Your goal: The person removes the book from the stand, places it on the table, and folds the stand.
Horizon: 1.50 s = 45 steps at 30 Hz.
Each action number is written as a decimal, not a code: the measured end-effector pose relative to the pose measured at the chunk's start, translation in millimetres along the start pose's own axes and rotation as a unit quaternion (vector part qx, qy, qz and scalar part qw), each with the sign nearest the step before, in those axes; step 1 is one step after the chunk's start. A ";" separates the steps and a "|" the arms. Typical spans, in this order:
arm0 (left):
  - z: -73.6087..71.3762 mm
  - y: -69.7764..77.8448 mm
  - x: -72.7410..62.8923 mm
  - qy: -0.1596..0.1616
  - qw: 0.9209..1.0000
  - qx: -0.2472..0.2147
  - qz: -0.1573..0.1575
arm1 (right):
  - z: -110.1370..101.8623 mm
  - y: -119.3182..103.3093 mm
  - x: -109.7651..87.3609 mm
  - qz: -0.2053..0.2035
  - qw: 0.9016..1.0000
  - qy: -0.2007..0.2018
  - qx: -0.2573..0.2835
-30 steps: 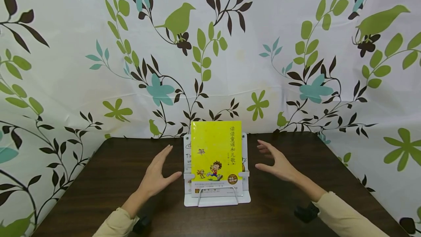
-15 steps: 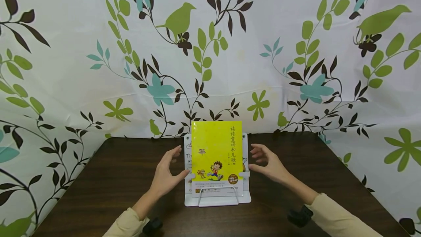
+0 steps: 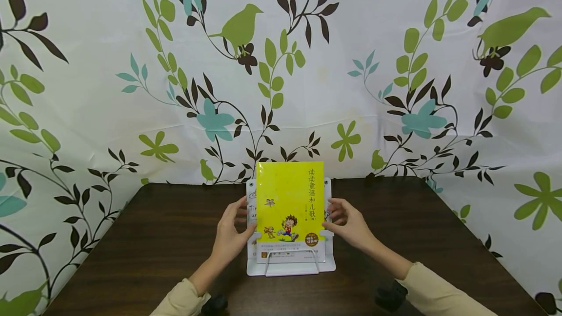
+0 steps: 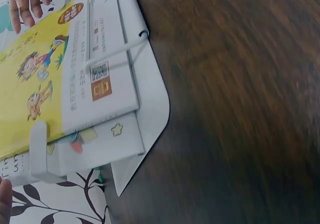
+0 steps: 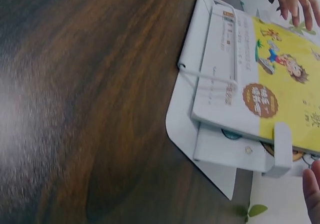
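A yellow book [image 3: 290, 199] with a cartoon child on its cover stands on a white book stand [image 3: 291, 271]. White side clips [image 4: 39, 146] and a clear wire [image 3: 291, 252] lie across its front. Another book [image 4: 107, 141] shows behind it. My left hand [image 3: 231, 232] is at the stand's left edge, thumb towards the clip and fingers partly hidden behind the edge. At the right edge is my right hand [image 3: 351, 226], its thumb in front of the other clip [image 5: 282, 146]. In the wrist views the fingers look loosely bent, and firm contact does not show.
The stand is on a dark brown wooden table [image 3: 175, 238]. Behind it hangs a white cloth [image 3: 307, 111] printed with leaves, flowers and birds. Dark straps [image 3: 391, 296] sit at both wrists.
Both hands have moved inward from either side to the edges of the stand, and their fingers have bent a little more. The books and the stand have stayed in place.
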<state>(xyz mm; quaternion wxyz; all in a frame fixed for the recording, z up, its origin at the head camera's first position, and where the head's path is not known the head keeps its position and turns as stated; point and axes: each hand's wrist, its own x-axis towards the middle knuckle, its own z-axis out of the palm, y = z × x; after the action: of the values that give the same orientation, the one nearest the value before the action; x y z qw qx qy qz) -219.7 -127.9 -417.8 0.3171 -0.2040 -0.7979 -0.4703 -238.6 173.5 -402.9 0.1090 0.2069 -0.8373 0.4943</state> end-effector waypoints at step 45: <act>18.1 -8.7 -8.1 -0.015 0.997 -0.037 -0.070 | 26.1 -10.1 5.9 0.032 0.997 0.061 0.028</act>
<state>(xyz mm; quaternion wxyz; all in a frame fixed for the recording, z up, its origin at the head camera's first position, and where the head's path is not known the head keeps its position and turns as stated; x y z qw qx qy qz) -225.1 -116.3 -435.3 0.2631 -0.1665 -0.7969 -0.5176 -238.7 145.0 -405.4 0.1378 0.1524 -0.8209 0.5328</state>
